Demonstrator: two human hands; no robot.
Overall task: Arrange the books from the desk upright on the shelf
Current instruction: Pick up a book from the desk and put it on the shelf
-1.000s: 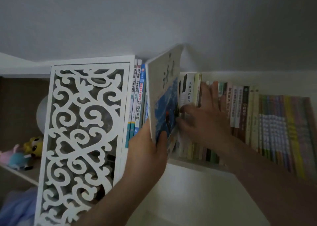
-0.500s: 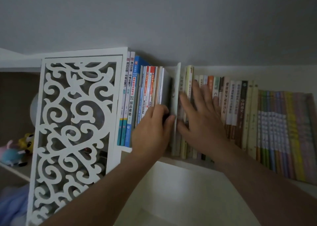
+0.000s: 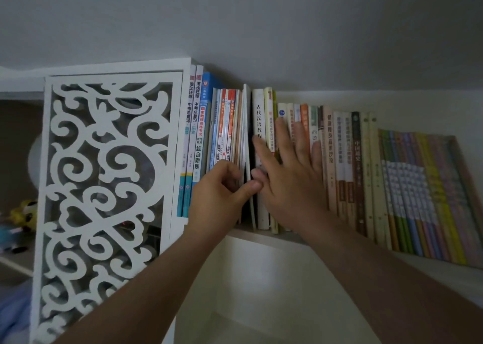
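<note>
Head view: my left hand (image 3: 222, 187) grip pinches the thin white paperback book (image 3: 247, 145), upright, part-seated on the white shelf (image 3: 261, 235). My flat right hand (image 3: 290, 171) holds neighbouring spines aside. Next: push inward.

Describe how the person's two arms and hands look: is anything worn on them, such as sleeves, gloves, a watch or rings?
Both forearms are bare as far as the picture shows; no sleeve is in view. The left hand and the right hand wear no gloves. No watch, bracelet or ring shows on the visible wrists and fingers. The light is dim, so small details cannot be judged.
</note>
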